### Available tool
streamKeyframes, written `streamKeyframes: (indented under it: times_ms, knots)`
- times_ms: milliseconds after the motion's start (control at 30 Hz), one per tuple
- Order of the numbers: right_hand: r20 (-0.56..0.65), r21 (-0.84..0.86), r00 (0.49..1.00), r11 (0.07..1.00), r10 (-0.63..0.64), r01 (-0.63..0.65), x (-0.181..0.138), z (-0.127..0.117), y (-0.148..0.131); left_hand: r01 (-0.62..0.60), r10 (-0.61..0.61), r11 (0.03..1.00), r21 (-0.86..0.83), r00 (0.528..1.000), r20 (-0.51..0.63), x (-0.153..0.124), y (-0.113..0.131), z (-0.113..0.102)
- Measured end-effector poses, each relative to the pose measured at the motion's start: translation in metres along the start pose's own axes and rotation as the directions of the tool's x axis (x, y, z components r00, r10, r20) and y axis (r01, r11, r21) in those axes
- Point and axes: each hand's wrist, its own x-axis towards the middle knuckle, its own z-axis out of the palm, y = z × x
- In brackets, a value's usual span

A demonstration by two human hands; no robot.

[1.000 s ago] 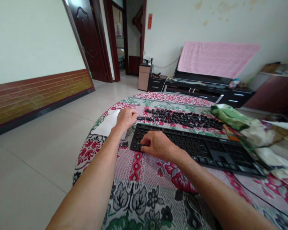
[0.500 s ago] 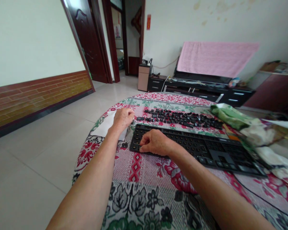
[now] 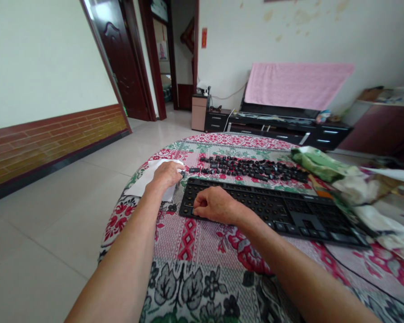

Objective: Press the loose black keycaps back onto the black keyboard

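Note:
A black keyboard point(image 3: 289, 204), most of its keycaps off, lies on the patterned tablecloth. Over its near left corner is my right hand point(image 3: 217, 204), thumb and forefinger pinched low against the key sockets; a thin pale line shows by the fingertips, but what they hold is hidden. My left hand point(image 3: 168, 174) rests over a white sheet of paper point(image 3: 139, 185), fingers bent. At its fingertips is a small black keycap point(image 3: 182, 173), with a white edge just above. Many loose black keycaps point(image 3: 256, 168) are spread in a band behind the keyboard.
Right of the keyboard lie a bundled green and cream cloth point(image 3: 323, 163) and a brush-like item with an orange-brown part point(image 3: 319, 186). A black cable point(image 3: 350, 269) runs toward the near right. A low black cabinet point(image 3: 276, 134) stands beyond the round table.
My left hand has lowered and shifted slightly left, onto the white paper near the dark keycap. My right hand stays pinched at the keyboard's left corner. The view tilts slightly.

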Motion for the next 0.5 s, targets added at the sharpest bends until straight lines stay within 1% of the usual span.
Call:
streamKeyframes:
  times_ms: [133, 233, 367, 500]
  knots:
    - [-0.010, -0.014, 0.997, 0.997, -0.072, 0.072, -0.0023, -0.0010, 0.0039, 0.020, -0.022, 0.998, 0.059, 0.999, 0.027, -0.0014, 0.0016, 0.0040]
    - [-0.012, -0.022, 0.995, 0.994, -0.104, 0.103, -0.0022, -0.0012, 0.0071, 0.033, -0.038, 0.996, 0.083, 0.998, 0.051, -0.0018, 0.0034, 0.0047]
    - [-0.028, -0.022, 0.992, 0.992, -0.125, 0.125, -0.0012, -0.0004, 0.0092, 0.055, -0.061, 0.994, 0.090, 0.996, 0.065, -0.0024, 0.0055, 0.0037]
    - [-0.048, -0.008, 0.990, 0.991, -0.136, 0.136, -0.0024, 0.0000, 0.0089, 0.042, -0.046, 0.997, 0.061, 0.997, 0.061, -0.0044, 0.0066, 0.0011]
